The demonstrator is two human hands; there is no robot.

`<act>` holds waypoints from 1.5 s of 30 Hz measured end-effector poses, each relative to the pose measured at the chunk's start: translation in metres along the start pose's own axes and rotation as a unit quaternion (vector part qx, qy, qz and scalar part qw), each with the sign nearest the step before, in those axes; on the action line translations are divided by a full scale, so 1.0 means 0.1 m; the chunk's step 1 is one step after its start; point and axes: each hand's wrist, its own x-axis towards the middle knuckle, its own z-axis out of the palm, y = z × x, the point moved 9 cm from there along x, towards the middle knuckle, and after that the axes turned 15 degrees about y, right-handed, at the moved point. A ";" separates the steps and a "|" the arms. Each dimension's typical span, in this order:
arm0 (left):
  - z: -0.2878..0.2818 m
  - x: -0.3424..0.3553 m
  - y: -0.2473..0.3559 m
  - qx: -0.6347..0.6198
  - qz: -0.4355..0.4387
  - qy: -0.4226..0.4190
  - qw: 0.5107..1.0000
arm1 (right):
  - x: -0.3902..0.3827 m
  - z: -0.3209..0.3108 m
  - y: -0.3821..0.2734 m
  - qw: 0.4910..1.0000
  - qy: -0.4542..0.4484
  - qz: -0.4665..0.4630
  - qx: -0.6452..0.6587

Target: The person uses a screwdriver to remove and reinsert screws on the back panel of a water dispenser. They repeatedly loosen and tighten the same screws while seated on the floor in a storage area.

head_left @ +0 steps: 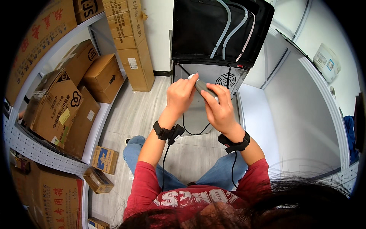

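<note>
Red shirt (145,191), white print (204,195); black cabled wristbands (163,132); blue trousers (223,170), perhaps denim.

Black-and-grey boxy appliance (209,70), centre, between perforated white metal shelving (45,148) (left) and low white flat ledge (259,118) (right).
Three pale flexible tubes (224,49) lie on the appliance's black upper panel (190,34); round slotted vent grille (222,79) sits below, right. Grey-and-white rounded handheld device (204,88): before the appliance, between left hand (180,95) and right hand (221,110). Brown rectangular cardboard cartons (57,110): on the shelving. Tall brown cardboard stack (131,53) stands between shelving and appliance.
</note>
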 end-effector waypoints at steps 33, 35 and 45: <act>-0.04 -0.05 -0.02 0.029 0.012 0.037 0.999 | 0.01 0.12 -0.05 0.997 -0.035 0.037 0.050; -0.03 -0.06 -0.04 0.022 0.006 0.052 0.998 | 0.00 0.10 -0.03 0.995 -0.017 0.083 0.045; -0.07 0.00 -0.05 -0.010 -0.024 0.068 0.997 | 0.08 0.13 -0.16 0.999 -0.029 -0.028 0.015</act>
